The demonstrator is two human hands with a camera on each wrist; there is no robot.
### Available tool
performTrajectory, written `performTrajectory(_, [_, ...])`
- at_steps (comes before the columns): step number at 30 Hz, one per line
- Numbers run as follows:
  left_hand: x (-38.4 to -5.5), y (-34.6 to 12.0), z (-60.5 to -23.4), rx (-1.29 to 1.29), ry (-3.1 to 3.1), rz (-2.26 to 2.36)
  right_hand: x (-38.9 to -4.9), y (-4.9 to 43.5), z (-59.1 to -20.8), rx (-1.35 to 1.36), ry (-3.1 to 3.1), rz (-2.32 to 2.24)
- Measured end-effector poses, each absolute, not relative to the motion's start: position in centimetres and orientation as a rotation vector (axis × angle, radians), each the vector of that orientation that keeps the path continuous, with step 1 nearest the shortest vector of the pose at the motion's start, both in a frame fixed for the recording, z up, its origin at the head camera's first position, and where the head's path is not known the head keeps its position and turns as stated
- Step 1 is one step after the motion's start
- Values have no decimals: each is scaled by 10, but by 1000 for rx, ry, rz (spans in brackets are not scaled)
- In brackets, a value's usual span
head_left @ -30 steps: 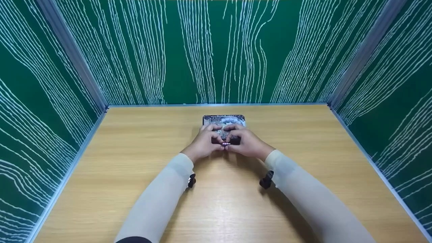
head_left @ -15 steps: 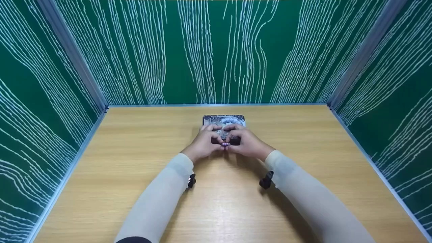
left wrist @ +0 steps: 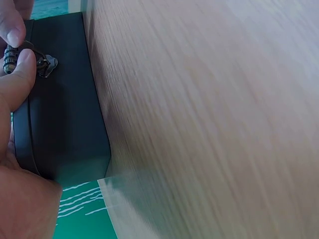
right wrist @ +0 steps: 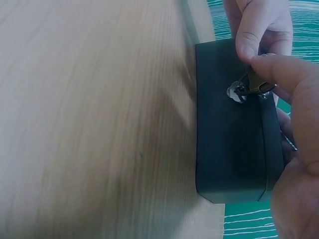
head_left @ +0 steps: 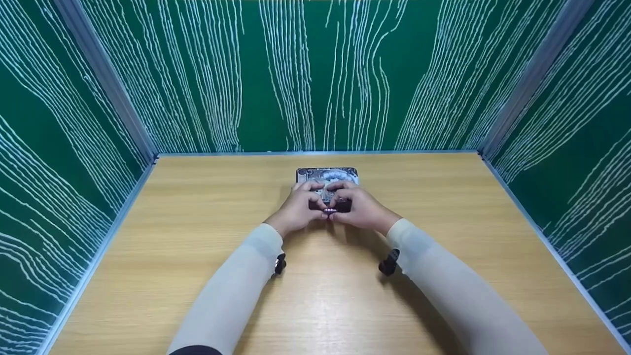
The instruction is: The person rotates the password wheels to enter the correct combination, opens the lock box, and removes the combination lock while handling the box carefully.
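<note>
A box [head_left: 328,173] with a dark body and a patterned lid stands toward the back of the table. Its plain dark front [left wrist: 65,109] carries a small metal hasp [left wrist: 48,64], through which a combination padlock [left wrist: 9,61] hangs. My left hand [head_left: 297,208] pinches one end of the padlock between thumb and index finger, other fingers over the lid. From the opposite side my right hand [head_left: 366,209] pinches the padlock's other end, thumb and index finger close to the left ones. Fingertips partly hide the dials [head_left: 330,211].
The wooden table [head_left: 325,296] stretches out in front of the box and to both sides. Green panels with white wavy lines [head_left: 345,74] enclose it at the back and sides, with grey posts [head_left: 106,74] at the corners.
</note>
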State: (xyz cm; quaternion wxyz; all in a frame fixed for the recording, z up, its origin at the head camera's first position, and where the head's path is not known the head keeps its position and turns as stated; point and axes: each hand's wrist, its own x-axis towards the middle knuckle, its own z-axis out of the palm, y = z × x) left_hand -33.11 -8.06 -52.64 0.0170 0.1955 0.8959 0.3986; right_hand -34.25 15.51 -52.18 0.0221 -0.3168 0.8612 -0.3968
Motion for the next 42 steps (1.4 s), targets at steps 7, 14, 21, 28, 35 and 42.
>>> performTrajectory(7, [-332, -80, -526, 596, 2775, 1248, -343, 156, -522, -984, 2665, -1232])
performTrajectory(14, [-332, -80, -525, 577, 2769, 1246, -344, 156, -522, -949, 2664, -1225])
performTrajectory(21, [-333, -80, -527, 587, 2763, 1270, -345, 156, -522, -985, 2668, -1224])
performTrajectory(28, [-334, -81, -527, 600, 2773, 1266, -345, 155, -523, -1039, 2663, -1233])
performTrajectory(35, [-334, -81, -526, 571, 2767, 1254, -344, 155, -524, -1019, 2677, -1216])
performTrajectory(42, [-334, -80, -527, 571, 2765, 1248, -342, 155, -523, -980, 2688, -1221])
